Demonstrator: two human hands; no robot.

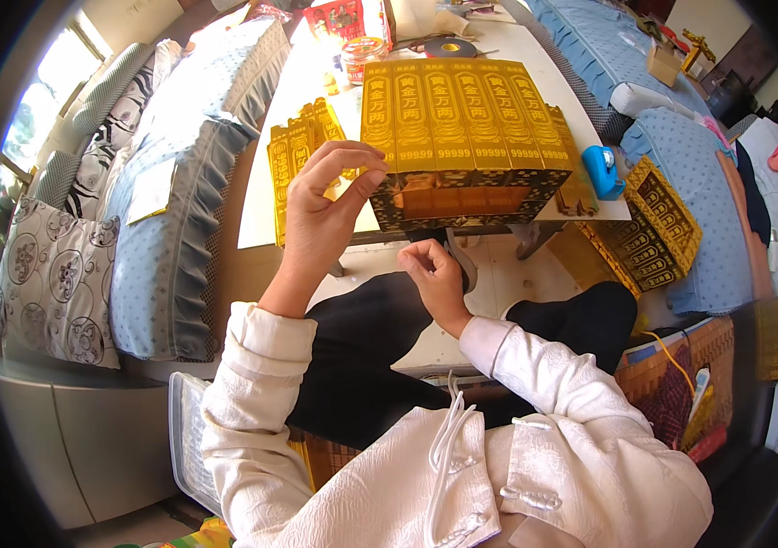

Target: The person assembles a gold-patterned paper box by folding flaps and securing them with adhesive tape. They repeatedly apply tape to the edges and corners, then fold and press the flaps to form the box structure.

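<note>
A large gold paper box (467,114) with printed panels stands at the near edge of the white table. Its dark, gold-flecked front has a wide opening with brown inside. My left hand (327,196) is raised at the box's left front corner, thumb and forefinger brought together in a pinch. Whether anything thin sits between those fingertips cannot be made out. Lower down, in front of the box and above my lap, my right hand (435,281) is closed, with the thumb against the curled forefinger. What it may hold is too small to see.
Folded gold paper pieces (293,160) lie left of the box, more (576,173) at its right. A blue tape dispenser (603,172) sits at the table's right edge. Another gold box (652,224) stands beyond it. Behind are a dark tape roll (450,47) and a jar (363,59).
</note>
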